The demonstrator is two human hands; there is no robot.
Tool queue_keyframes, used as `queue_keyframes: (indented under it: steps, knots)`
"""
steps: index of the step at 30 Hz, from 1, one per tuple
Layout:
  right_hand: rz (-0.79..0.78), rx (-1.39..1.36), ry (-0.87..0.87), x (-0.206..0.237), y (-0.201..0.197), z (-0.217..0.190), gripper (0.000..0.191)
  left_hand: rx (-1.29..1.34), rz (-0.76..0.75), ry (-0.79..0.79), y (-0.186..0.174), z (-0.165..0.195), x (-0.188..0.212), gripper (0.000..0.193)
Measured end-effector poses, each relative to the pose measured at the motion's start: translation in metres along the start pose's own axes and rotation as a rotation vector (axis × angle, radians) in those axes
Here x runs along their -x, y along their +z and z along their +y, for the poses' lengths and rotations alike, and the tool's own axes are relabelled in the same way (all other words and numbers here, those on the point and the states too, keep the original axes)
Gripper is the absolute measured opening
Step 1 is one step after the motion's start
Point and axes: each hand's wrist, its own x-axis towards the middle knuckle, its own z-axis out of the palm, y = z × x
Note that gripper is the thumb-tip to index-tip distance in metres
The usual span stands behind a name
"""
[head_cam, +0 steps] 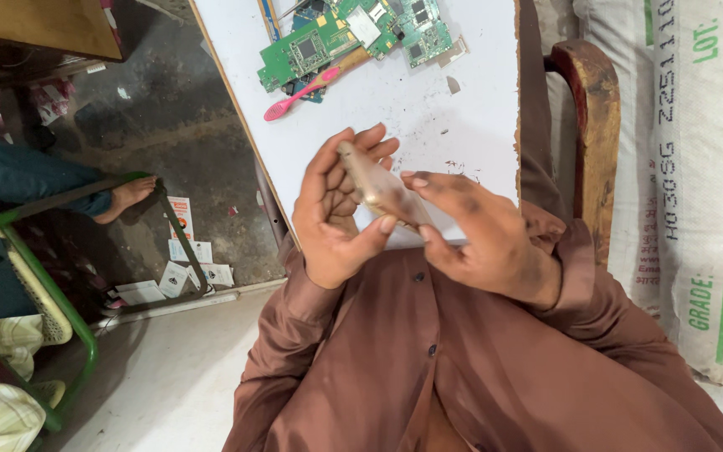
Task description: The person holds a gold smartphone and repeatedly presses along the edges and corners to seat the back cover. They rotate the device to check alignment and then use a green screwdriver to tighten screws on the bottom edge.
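Both my hands hold a slim gold phone body [381,191] edge-on above the near end of a white table [428,117]. My left hand [336,213] cups it from the left, fingers curled behind it and thumb pressed on its lower edge. My right hand [479,230] grips its lower right end with fingertips. Brown sleeves and a brown shirt fill the bottom of the view.
Several green circuit boards [353,33] lie at the table's far end, with a pink toothbrush [299,92] beside them. A wooden chair arm [592,125] and a white woven sack [696,184] stand at right. Another person's bare foot [127,199] rests on a green metal frame at left, above scattered papers [186,268].
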Motion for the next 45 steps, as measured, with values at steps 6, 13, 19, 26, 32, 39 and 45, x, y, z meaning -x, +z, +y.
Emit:
queue_keyframes:
  steps: [6,13,19,26,32,39,45]
  knots:
    - [0.278,-0.234,0.251,0.030,-0.004,0.029,0.021,0.092,0.158,0.049,-0.013,-0.004,0.010,0.090]
    - [0.243,-0.306,0.276,0.031,-0.011,0.039,0.023,0.149,0.220,0.035,-0.011,-0.012,0.006,0.089]
    - [-0.171,-0.129,0.139,0.007,-0.008,0.022,0.059,0.164,0.194,0.009,-0.003,-0.012,-0.001,0.088]
    - [-0.230,-0.279,0.225,0.007,0.003,0.028,0.059,0.097,0.062,-0.036,0.000,-0.005,-0.005,0.085]
    - [-0.261,-0.381,0.268,0.015,0.007,0.035,0.061,-0.085,-0.020,-0.143,0.004,0.008,-0.011,0.093]
    - [-0.228,-0.338,0.253,0.013,0.007,0.031,0.056,-0.092,-0.052,-0.153,0.006,0.012,-0.015,0.096]
    - [-0.244,-0.292,0.269,0.008,0.008,0.022,0.055,-0.140,-0.054,-0.131,0.005,0.009,-0.013,0.099]
